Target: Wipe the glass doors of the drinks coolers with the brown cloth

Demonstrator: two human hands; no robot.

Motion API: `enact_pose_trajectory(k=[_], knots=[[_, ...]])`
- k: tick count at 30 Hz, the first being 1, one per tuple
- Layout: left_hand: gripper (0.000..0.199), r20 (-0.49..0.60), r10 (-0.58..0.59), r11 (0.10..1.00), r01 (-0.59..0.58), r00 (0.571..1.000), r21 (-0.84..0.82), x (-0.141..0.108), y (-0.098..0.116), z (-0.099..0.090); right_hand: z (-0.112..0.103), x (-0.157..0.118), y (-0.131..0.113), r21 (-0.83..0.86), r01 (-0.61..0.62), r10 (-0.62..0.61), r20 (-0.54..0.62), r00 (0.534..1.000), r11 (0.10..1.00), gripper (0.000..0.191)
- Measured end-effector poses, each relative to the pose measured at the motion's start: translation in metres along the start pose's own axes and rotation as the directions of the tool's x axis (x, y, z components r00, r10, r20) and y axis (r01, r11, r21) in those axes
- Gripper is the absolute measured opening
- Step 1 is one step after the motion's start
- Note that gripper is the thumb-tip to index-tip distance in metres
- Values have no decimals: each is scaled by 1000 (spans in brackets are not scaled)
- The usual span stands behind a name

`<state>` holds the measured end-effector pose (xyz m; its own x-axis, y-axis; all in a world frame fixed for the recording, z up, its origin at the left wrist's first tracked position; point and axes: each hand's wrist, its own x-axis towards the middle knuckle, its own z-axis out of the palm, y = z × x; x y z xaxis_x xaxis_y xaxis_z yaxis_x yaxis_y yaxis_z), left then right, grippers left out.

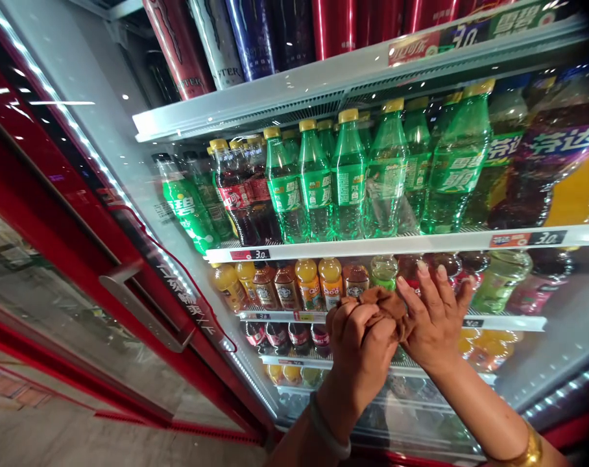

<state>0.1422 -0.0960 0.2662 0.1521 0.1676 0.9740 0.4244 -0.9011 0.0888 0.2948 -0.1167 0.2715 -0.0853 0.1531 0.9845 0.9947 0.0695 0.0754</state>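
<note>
My left hand (360, 350) is closed around a crumpled brown cloth (386, 308). Beside it, my right hand (435, 318) has its fingers spread upward, and its thumb side meets the cloth's edge. Both hands are in front of a lit drinks fridge, at the height of its lower shelves. Specks and light streaks look like reflections on glass, but whether my right fingers touch a pane I cannot tell. Behind the hands, orange juice bottles (331, 279) and brown drink bottles (287, 285) line a shelf partly hidden by them.
Green soda bottles (316, 181) with yellow caps fill the shelf above, beside dark cola bottles (236, 194). Tall cans (250, 39) stand on top. At left are a red door frame (65, 214) and a metal handle (148, 305). Grey floor (56, 428) shows at lower left.
</note>
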Motion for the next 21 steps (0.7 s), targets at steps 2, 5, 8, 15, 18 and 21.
enact_pose_trajectory(k=[2,5,8,15,18,21], knots=[[22,43,1,1000,-2,999,17,-18,-9,-12,-1,0,0,1,19,-19,16,1000,1000,69],[19,52,24,998,-27,998,61,-11,-29,-35,-1,0,1,-2,25,-25,11,1000,1000,75],[20,-101,-34,991,47,994,127,24,-41,-47,0,-2,1,-6,21,-21,9,1000,1000,78],[28,-109,36,991,-21,993,130,26,-19,-19,0,-4,1,-3,6,-5,11,1000,1000,74],[27,-13,53,993,-51,999,111,6,-24,-26,0,-5,1,-5,2,-2,17,1000,1000,75],[24,-75,-11,988,23,997,154,18,-42,-48,1,-6,1,-11,-19,19,23,1000,1000,79]])
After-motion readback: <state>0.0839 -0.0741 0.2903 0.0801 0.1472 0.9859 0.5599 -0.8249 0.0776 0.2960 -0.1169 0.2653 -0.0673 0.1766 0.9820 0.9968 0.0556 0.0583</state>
